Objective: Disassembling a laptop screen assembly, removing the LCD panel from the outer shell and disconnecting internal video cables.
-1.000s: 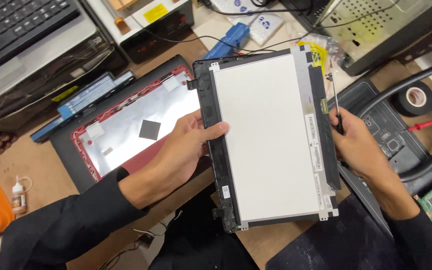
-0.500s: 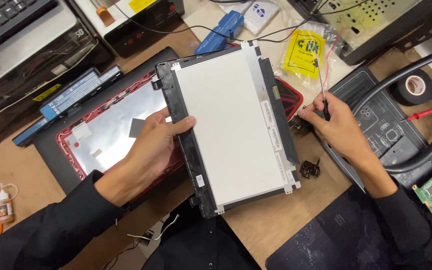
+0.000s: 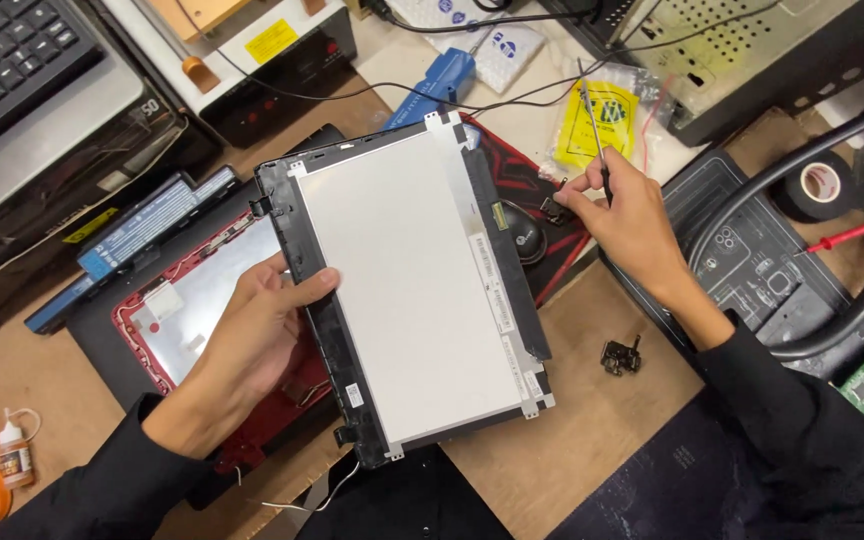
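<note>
The left hand [image 3: 257,330] has the laptop screen panel [image 3: 412,285] by its long left edge, thumb pressed over the black frame and fingers underneath, so that grip is clamped on the panel. The panel sits tilted, free of the red lid shell [image 3: 197,320] that lies below it on the surface [image 3: 592,420]; I'd say the screen is already separated from the lid, and what remains is whatever fixing work goes on at the hinge end. The right hand [image 3: 622,215] pinches a thin screwdriver [image 3: 592,130] upright between thumb and fingertips, its tip down near the lid's far corner, just beside the panel's upper right edge.

Room is tight. A laptop battery [image 3: 127,245] lies close to the panel's upper left corner, a yellow packet [image 3: 602,120] and loose wires crowd the top, and a thick black cable [image 3: 802,250] curves past the right forearm. A small black hinge piece [image 3: 620,355] lies loose on the brown surface near the right wrist. The barest stretch is the brown patch below the panel's lower right corner.
</note>
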